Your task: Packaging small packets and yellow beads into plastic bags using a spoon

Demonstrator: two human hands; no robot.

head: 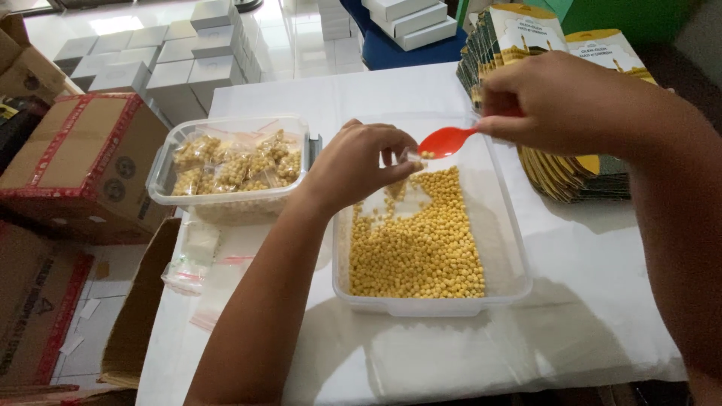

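While right fingers [505, 119] pinch the red spoon [445, 140], left fingers [397, 150] pinch a clear bag [391, 197] beneath it.

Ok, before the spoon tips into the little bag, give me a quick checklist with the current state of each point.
1. Right hand grips the red spoon by its handle: ok.
2. Spoon carries yellow beads: ok, a few show in the bowl.
3. Left hand holds the small clear bag at the spoon tip: ok.
4. Bag mouth open: cannot tell, the fingers cover it.
5. Spoon and bag are over the clear tub of beads, so spills land inside: ok.
6. Container of filled bags within reach at left: ok.
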